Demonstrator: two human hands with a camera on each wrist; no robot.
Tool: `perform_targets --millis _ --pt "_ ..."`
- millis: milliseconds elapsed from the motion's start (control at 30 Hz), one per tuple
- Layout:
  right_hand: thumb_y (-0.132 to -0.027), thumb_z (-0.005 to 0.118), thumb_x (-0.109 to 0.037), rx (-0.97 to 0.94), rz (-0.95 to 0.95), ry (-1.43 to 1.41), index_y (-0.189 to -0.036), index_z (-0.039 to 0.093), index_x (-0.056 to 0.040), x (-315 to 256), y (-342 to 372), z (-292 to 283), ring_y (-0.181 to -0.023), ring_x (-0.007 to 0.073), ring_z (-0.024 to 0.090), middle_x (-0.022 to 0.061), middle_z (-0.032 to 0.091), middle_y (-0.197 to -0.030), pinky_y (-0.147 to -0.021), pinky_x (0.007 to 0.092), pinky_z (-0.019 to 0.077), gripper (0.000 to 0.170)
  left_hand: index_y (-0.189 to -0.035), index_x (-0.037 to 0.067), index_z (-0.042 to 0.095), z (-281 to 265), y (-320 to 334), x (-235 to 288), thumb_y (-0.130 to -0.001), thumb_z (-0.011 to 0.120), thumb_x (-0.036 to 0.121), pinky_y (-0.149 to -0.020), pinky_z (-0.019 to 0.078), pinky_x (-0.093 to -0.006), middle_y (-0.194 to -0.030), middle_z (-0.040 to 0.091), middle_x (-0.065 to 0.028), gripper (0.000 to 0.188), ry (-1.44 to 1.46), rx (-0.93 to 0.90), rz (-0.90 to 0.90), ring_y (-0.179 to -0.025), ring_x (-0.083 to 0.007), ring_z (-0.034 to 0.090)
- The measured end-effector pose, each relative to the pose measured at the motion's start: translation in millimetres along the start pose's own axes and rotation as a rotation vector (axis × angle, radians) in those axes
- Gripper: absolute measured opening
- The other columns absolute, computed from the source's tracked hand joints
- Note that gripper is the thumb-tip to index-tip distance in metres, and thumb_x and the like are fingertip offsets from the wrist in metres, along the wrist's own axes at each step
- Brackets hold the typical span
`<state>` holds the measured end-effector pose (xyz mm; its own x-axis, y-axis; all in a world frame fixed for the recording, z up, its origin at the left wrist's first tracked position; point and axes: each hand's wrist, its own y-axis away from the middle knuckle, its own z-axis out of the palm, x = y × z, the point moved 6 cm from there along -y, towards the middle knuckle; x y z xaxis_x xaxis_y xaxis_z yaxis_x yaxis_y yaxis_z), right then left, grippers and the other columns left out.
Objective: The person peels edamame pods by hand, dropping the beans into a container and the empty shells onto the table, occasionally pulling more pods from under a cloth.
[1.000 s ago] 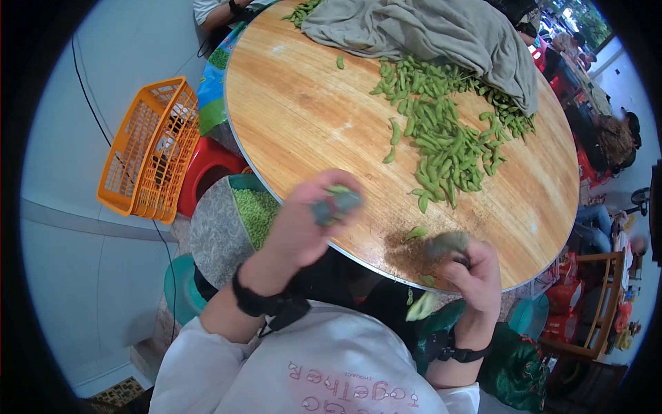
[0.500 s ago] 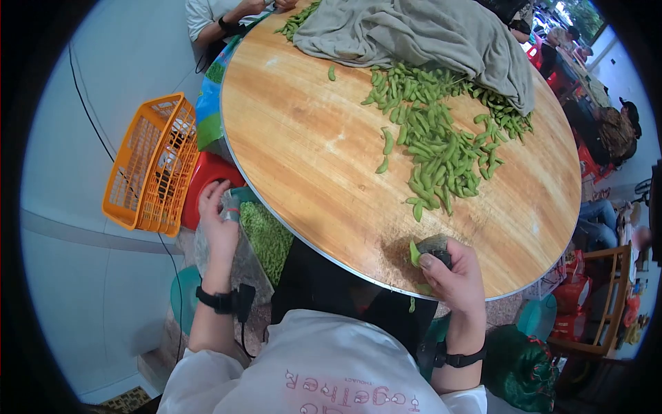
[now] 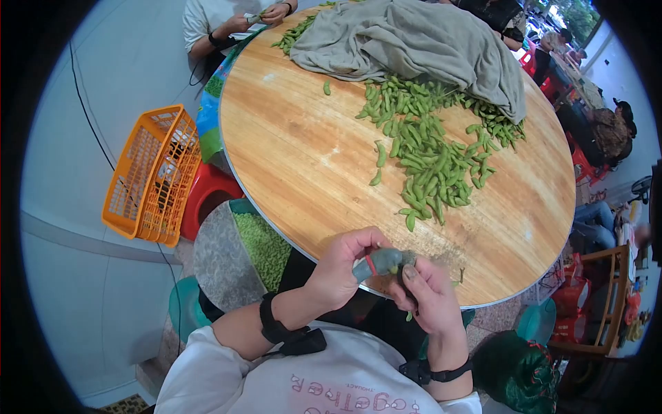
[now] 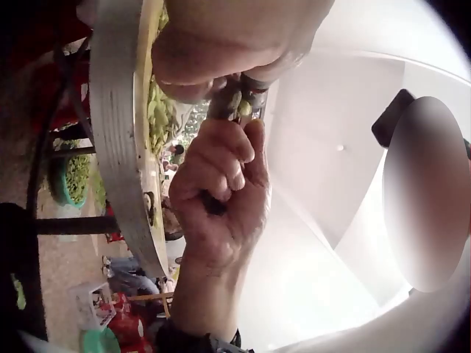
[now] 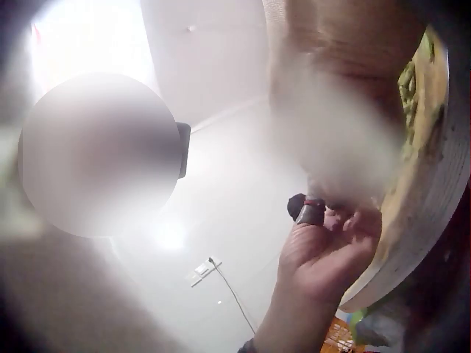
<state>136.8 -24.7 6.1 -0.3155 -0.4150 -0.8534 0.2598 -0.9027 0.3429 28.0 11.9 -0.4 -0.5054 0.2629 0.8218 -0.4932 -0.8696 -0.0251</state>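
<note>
My left hand (image 3: 331, 279) and right hand (image 3: 436, 300) meet over the near edge of the round wooden table (image 3: 289, 138). They pinch a green soybean pod (image 3: 394, 270) between them, mostly hidden by the fingers. On the left thumb is a grey finger cover (image 3: 362, 270) with a red band; dark grey covering also shows on a right finger. In the left wrist view, a bit of green (image 4: 245, 108) shows between the fingertips. Beyond the hands lies a heap of soybean pods (image 3: 434, 165). Shelled beans (image 3: 261, 248) fill a container below the table edge at left.
A grey cloth (image 3: 407, 38) covers the far part of the pods. Left of the table stand an orange basket (image 3: 148, 179) and a red stool (image 3: 207, 190). Another person's hands (image 3: 276, 12) are at the far left edge. A dark green bag (image 3: 514, 369) lies at lower right.
My left hand swung out to the bean container at left, then came back to the right hand. A pale pod falling beside my right hand earlier is gone from view.
</note>
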Motion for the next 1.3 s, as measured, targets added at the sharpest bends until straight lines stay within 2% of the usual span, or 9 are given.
perform_targets --millis 233,400,500,567,600,833,1033,1100,1300 --pt "-0.094 0.042 -0.020 -0.012 -0.068 0.143 -0.082 0.049 -0.0029 1.5 -0.2 1.6 -0.047 0.0034 0.034 -0.0017 0.045 -0.061 -0.042 0.0176 0.0259 0.022 -0.079 0.005 0.048 -8.8 0.9 -1.2 -0.085 0.056 0.007 -0.060 0.0359 -0.0181 -0.076 0.047 0.0019 0.010 -0.370 0.181 0.000 -0.067 -0.0041 0.045" --pt "-0.095 0.040 -0.019 -0.062 0.153 -0.150 -0.079 0.050 -0.0048 -5.9 2.3 -1.2 -0.048 0.0013 0.034 -0.0051 0.044 -0.061 -0.042 0.0172 0.0258 0.023 -0.082 0.005 0.050 15.3 3.0 33.0 -0.077 0.063 0.004 -0.053 0.0275 -0.0218 -0.076 0.043 -0.0017 0.014 -0.644 -0.197 0.124 -0.064 -0.0087 0.041" --pt "-0.091 0.048 -0.017 -0.219 0.146 0.262 -0.083 0.053 -0.0027 -20.6 4.8 -9.7 -0.044 0.0103 0.042 0.0017 0.050 -0.057 -0.041 0.0226 0.0329 0.018 -0.094 0.003 0.055 14.6 9.9 56.5 -0.076 0.064 0.005 -0.058 0.0367 -0.0241 -0.083 0.048 -0.0048 0.021 -0.971 -0.676 -0.057 -0.071 -0.0137 0.049" --pt "-0.084 0.057 -0.017 -0.011 -0.351 1.180 -0.088 0.056 -0.0012 -75.8 13.1 -17.5 -0.048 0.0254 0.053 0.0145 0.055 -0.060 -0.047 0.0316 0.0422 0.016 -0.102 0.004 0.055 9.7 15.7 82.1 -0.075 0.063 0.005 -0.063 0.0407 -0.0257 -0.087 0.051 -0.0061 0.027 -1.091 -0.709 -0.036 -0.076 -0.0164 0.052" --pt "-0.079 0.062 -0.017 0.067 -0.249 1.273 -0.091 0.058 -0.0008 -91.7 13.2 -29.0 -0.059 0.0347 0.057 0.0224 0.055 -0.065 -0.055 0.0385 0.0464 0.020 -0.109 0.004 0.055 7.6 17.5 94.6 -0.075 0.062 0.004 -0.069 0.0447 -0.0274 -0.092 0.054 -0.0075 0.034 -1.207 -0.727 -0.017 -0.082 -0.0191 0.055" --pt "-0.077 0.059 -0.014 0.255 -0.498 1.628 -0.090 0.059 -0.0020 -187.7 -70.1 -112.1 -0.068 0.0353 0.059 0.0199 0.060 -0.074 -0.062 0.0408 0.0463 0.018 -0.114 0.004 0.055 -34.1 -78.8 173.8 -0.080 0.056 0.005 -0.072 0.0477 -0.0271 -0.099 0.059 -0.0087 0.034 -1.535 -0.440 -0.250 -0.088 -0.0161 0.056" --pt "-0.072 0.059 -0.018 0.293 -0.322 1.549 -0.094 0.058 -0.0002 -183.2 -212.6 -161.5 -0.084 0.0391 0.058 0.0243 0.060 -0.087 -0.077 0.0436 0.0464 0.028 -0.107 0.000 0.058 -70.0 -215.6 106.1 -0.085 0.051 0.016 -0.076 0.0473 -0.0299 -0.102 0.060 -0.0112 0.029 -1.355 -0.200 -0.439 -0.091 -0.0186 0.057" --pt "-0.072 0.057 -0.011 0.418 -0.675 1.576 -0.094 0.055 0.0016 -187.0 -234.3 -166.5 -0.085 0.0412 0.056 0.0260 0.057 -0.089 -0.078 0.0455 0.0450 0.025 -0.106 -0.001 0.057 -62.0 -253.9 81.8 -0.082 0.049 0.010 -0.084 0.0447 -0.0351 -0.103 0.058 -0.0174 0.028 -1.722 -0.279 -0.133 -0.097 -0.0290 0.056" --pt "-0.072 0.052 -0.001 0.640 -0.967 1.567 -0.100 0.043 0.0003 -257.7 -255.9 -185.6 -0.085 0.0415 0.052 0.0242 0.051 -0.092 -0.071 0.0486 0.0440 0.029 -0.107 0.000 0.053 -58.1 -300.6 68.6 -0.076 0.049 0.003 -0.095 0.0365 -0.0412 -0.107 0.053 -0.0222 0.031 -1.799 -0.061 -0.039 -0.105 -0.0377 0.048"
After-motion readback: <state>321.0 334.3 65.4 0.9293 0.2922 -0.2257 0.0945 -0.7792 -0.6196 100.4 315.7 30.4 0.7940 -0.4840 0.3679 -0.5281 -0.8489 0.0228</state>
